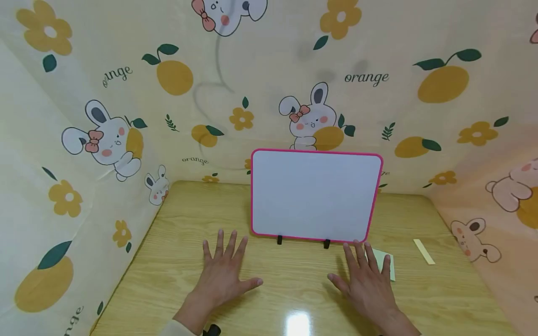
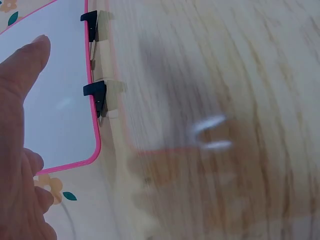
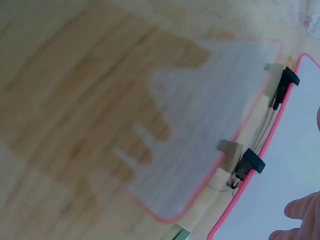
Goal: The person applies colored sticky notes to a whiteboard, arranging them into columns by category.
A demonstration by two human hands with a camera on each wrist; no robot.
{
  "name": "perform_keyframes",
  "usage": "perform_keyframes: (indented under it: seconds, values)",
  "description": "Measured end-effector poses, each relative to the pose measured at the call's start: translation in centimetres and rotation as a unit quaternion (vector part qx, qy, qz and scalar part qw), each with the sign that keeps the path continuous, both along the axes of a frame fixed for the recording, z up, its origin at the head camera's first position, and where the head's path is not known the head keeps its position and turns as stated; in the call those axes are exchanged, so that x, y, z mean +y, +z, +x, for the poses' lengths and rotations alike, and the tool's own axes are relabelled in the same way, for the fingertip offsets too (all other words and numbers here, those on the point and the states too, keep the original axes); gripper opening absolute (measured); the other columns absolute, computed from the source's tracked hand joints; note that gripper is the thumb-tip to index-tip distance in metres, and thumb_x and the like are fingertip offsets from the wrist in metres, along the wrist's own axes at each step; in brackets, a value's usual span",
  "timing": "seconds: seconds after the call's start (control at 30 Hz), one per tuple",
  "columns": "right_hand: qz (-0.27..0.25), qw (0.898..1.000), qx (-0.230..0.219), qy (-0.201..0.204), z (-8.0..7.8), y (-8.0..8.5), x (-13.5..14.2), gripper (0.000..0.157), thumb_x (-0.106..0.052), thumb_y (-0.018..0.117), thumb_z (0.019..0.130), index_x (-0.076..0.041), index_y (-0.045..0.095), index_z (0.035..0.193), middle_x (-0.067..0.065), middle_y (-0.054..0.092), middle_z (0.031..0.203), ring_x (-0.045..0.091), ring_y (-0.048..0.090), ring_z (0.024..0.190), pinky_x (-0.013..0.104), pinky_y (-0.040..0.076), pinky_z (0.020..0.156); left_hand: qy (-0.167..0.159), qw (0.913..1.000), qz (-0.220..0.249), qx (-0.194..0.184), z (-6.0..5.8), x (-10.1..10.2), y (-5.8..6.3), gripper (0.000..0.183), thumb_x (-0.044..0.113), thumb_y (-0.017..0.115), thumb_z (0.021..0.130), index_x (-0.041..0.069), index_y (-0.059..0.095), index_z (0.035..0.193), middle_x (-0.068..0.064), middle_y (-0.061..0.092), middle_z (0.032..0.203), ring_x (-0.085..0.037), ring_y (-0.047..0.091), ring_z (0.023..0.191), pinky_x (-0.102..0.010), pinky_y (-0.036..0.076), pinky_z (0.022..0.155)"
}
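A small whiteboard (image 1: 315, 196) with a pink frame stands upright on the wooden table, held by two black feet (image 1: 326, 243) along its lower edge. My left hand (image 1: 220, 275) is palm down over the table, left of the board's front, with fingers spread and nothing held. To the right, my right hand (image 1: 367, 284) is also spread palm down, its fingertips near the board's lower right corner in the head view. It partly covers a pale green paper square (image 1: 387, 266). In the left wrist view, the left thumb (image 2: 30, 62) overlaps the board.
A pale yellow strip (image 1: 424, 252) lies on the table (image 1: 168, 280) farther right. Cloth printed with rabbits and oranges (image 1: 269, 60) hangs behind and at both sides. The glossy tabletop reflects the board and hands. A black piece (image 1: 213, 330) shows by the left wrist.
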State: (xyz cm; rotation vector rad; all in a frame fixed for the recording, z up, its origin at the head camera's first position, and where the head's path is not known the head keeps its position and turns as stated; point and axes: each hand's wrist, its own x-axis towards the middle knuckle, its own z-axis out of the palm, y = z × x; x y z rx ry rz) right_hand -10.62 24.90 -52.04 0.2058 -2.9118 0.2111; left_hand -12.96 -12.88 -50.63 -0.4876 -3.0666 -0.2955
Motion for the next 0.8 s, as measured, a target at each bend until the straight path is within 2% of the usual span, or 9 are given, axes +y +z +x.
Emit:
perform_keyframes:
  seconds: [0.23, 0.37, 0.5, 0.67, 0.8]
  values:
    - [-0.01, 0.999, -0.031, -0.016, 0.2, -0.1, 1.2, 0.093, -0.071, 0.056, 0.098, -0.006, 0.038, 0.162, 0.028, 0.033, 0.167, 0.05, 0.022, 0.158, 0.086, 0.006, 0.117, -0.012, 0.9998, 0.013, -0.002, 0.2, 0.0, -0.1, 0.108, 0.084, 0.057, 0.088, 0.017, 0.029, 0.168, -0.017, 0.018, 0.175, -0.05, 0.003, 0.162, -0.083, 0.003, 0.121]
    - [-0.01, 0.999, -0.039, -0.027, 0.3, -0.8, 3.0, 0.094, -0.071, 0.054, 0.099, -0.001, 0.038, 0.161, 0.03, 0.032, 0.166, 0.053, 0.022, 0.156, 0.087, 0.005, 0.116, -0.032, 0.999, 0.028, -0.015, 0.3, 0.5, -0.8, 0.106, 0.081, 0.058, 0.089, 0.016, 0.029, 0.168, -0.018, 0.02, 0.175, -0.048, 0.005, 0.162, -0.08, 0.006, 0.123]
    - [-0.009, 0.998, -0.044, -0.035, 0.3, -1.4, 4.6, 0.094, -0.068, 0.055, 0.1, 0.005, 0.04, 0.157, 0.035, 0.035, 0.162, 0.057, 0.027, 0.151, 0.087, 0.01, 0.113, -0.067, 0.9971, 0.029, -0.021, 0.7, 1.6, -1.5, 0.107, 0.082, 0.057, 0.09, 0.014, 0.03, 0.168, -0.019, 0.025, 0.174, -0.047, 0.009, 0.162, -0.077, 0.011, 0.125]
    - [0.007, 0.997, -0.066, -0.03, 0.2, -1.4, 5.3, 0.096, -0.069, 0.054, 0.1, 0.013, 0.044, 0.149, 0.04, 0.043, 0.154, 0.061, 0.036, 0.144, 0.087, 0.019, 0.109, -0.101, 0.9947, 0.006, -0.018, 1.2, 3.1, -2.2, 0.107, 0.085, 0.052, 0.09, 0.014, 0.03, 0.167, -0.018, 0.028, 0.173, -0.042, 0.016, 0.162, -0.071, 0.017, 0.127]
    - [0.02, 0.995, -0.098, -0.015, 0.4, -1.5, 4.7, 0.097, -0.069, 0.053, 0.101, 0.017, 0.045, 0.147, 0.04, 0.046, 0.152, 0.061, 0.041, 0.142, 0.086, 0.027, 0.11, -0.111, 0.9928, -0.003, -0.045, 1.9, 3.5, -2.5, 0.108, 0.087, 0.049, 0.089, 0.016, 0.029, 0.168, -0.015, 0.026, 0.174, -0.038, 0.016, 0.163, -0.069, 0.017, 0.129]
